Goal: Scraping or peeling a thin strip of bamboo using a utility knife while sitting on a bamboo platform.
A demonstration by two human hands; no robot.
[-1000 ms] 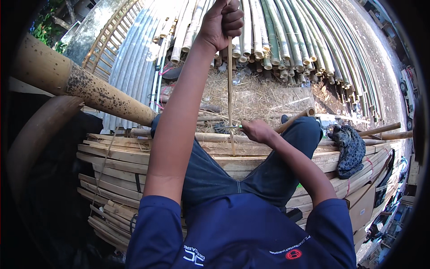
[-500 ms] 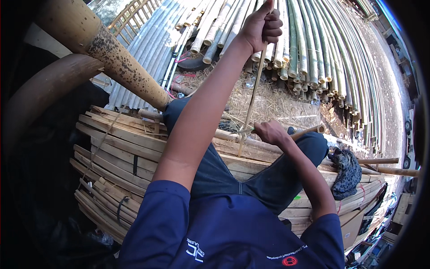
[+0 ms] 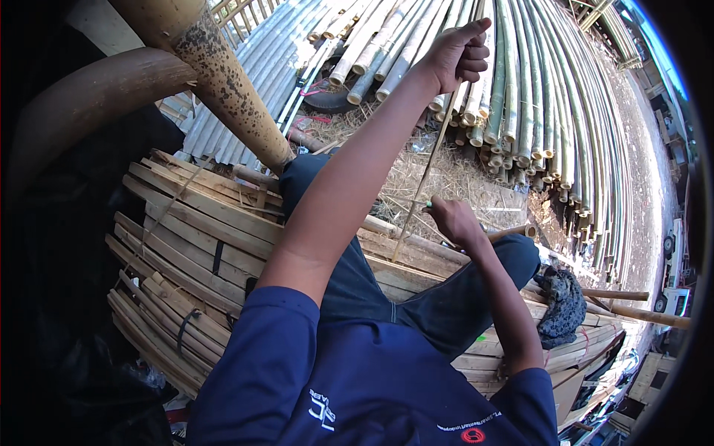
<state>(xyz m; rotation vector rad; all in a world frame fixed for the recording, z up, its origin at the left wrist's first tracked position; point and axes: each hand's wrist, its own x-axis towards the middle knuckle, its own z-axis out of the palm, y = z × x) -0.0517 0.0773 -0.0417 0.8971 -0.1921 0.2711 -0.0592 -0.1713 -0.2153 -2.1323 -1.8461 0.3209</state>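
My left hand [image 3: 462, 58] is raised at arm's length, its fingers wrapped round the upper part of a long thin bamboo strip [image 3: 429, 171]. From that fist the strip slants down between my knees, its lower end by the stacked wooden slats. My right hand [image 3: 455, 221] is closed in front of my right knee, beside the strip. A green bit of handle [image 3: 428, 204] shows at its fingers, and a thin blade-like piece seems to cross the strip there; most of this knife is hidden by the hand.
I sit on stacked wooden slats [image 3: 201, 223]. A thick bamboo post [image 3: 230, 97] and a curved brown pole [image 3: 97, 85] stand at left. Bamboo poles [image 3: 513, 97] lie piled ahead, beside grey corrugated sheets [image 3: 223, 123]. A dark speckled cloth [image 3: 561, 308] lies by my right knee.
The view has tilted a little, so the poles and both hands appear slightly lower and further right. Both hands keep their grips, and the strip still slants between them.
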